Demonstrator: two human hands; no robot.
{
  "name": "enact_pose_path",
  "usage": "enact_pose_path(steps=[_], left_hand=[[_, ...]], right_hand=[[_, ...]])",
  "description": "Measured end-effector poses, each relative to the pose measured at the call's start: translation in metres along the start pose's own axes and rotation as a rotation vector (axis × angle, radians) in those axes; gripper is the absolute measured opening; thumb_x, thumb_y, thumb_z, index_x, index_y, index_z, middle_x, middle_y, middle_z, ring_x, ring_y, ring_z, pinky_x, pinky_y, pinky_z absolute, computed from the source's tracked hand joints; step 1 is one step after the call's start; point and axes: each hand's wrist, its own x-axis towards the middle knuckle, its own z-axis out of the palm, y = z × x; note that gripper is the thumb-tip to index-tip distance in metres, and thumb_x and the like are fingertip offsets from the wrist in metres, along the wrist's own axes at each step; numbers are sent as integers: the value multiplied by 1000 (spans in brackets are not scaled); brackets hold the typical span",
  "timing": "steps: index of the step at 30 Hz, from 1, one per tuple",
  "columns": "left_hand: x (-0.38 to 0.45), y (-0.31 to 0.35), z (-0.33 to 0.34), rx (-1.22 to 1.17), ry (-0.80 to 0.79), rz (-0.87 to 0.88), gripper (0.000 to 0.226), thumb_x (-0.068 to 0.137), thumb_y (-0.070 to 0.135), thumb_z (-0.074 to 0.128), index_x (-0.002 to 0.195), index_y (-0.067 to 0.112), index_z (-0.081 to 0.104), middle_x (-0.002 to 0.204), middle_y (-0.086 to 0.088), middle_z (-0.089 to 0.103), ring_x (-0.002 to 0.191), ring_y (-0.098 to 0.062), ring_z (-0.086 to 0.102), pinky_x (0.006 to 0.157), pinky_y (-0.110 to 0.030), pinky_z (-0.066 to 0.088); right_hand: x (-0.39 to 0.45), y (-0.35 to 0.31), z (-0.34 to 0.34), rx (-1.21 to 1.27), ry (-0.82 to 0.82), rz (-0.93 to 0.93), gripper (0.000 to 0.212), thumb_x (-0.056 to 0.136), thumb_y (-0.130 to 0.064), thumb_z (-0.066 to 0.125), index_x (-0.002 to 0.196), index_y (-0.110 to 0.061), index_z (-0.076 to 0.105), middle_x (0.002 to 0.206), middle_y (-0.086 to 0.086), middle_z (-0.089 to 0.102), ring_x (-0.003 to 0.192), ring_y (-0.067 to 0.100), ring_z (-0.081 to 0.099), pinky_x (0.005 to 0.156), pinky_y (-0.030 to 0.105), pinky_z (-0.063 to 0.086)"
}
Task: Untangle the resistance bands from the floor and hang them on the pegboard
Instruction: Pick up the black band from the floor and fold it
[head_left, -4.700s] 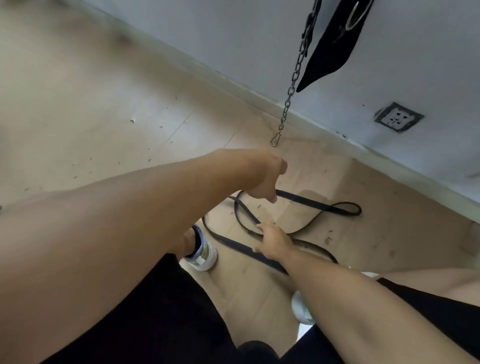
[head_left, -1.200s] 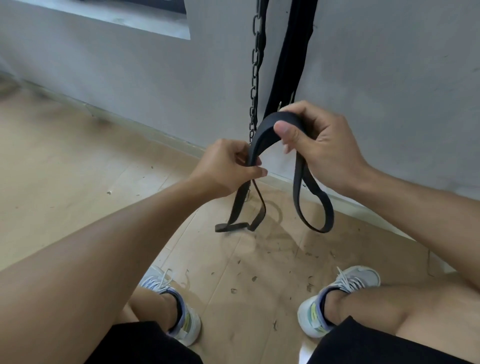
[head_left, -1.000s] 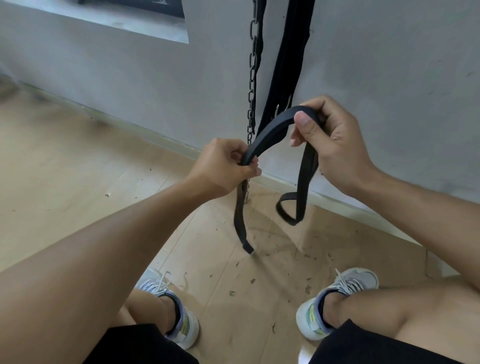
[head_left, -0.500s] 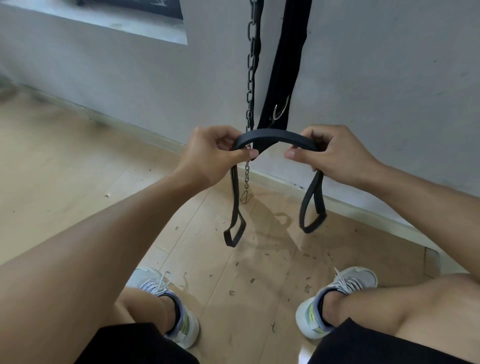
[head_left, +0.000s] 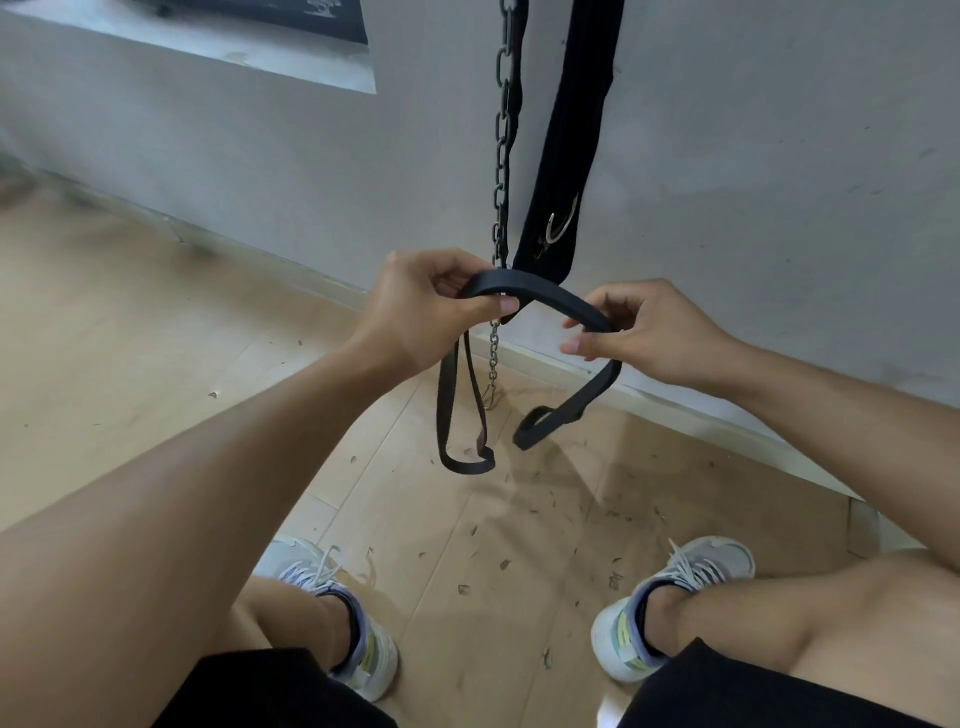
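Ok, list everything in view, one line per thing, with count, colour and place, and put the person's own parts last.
resistance band: one, black, held up between both hands, its looped ends hanging clear of the floor.
chain: one, dark metal, hanging against the wall behind the band, with a clip at its lower end.
padded strap: one, black with a metal ring, hanging on the wall right of the chain.
wall: one, grey, ahead.
floor: one, pale wood, flecked with debris.
shoes: two, white and grey, on the floor.
shorts: black, bottom edge.
left hand: grips the band.
right hand: pinches the band.
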Motion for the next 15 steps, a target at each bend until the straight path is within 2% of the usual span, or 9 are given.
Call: enact_pose_path(steps=[2, 4, 7, 12, 15], left_hand=[[0, 1, 0, 4, 2, -1, 16, 79, 15, 86, 88, 22, 75, 70, 15, 70, 62, 8, 63, 64, -6, 46], [0, 2, 1, 12, 3, 9, 16, 79, 16, 86, 90, 22, 76, 76, 11, 72, 64, 8, 63, 65, -6, 47], [0, 4, 3, 18, 4, 27, 16, 80, 16, 85, 94, 18, 77, 79, 9, 73, 65, 7, 63, 64, -6, 46], [-2, 6, 5, 4, -2, 22, 17, 78, 15, 87, 93, 15, 78, 76, 9, 73, 63, 6, 64, 63, -7, 47], [-2, 4, 6, 5, -14, 0, 17, 76, 19, 89, 87, 20, 76, 69, 13, 71, 61, 4, 65, 62, -9, 49]], right_hand=[[1, 2, 6, -34, -21, 15, 20, 80, -27, 89, 97, -24, 78, 94, 17, 75, 77, 16, 67, 79, 32, 56], [2, 5, 12, -48, -48, 38, 20, 81, -31, 88, 98, -28, 78, 93, 12, 75, 83, 19, 68, 85, 41, 57], [2, 5, 19, -48, -94, 62, 20, 84, -31, 84, 102, -29, 76, 97, -1, 76, 94, 14, 71, 90, 31, 55], [4, 7, 27, -88, -135, 59, 17, 89, -32, 80, 104, -29, 74, 102, -1, 75, 100, 12, 71, 95, 30, 55], [5, 8, 28, -91, -131, 56, 17, 93, -30, 77, 109, -29, 73, 108, -6, 74, 106, 10, 69, 100, 31, 53]])
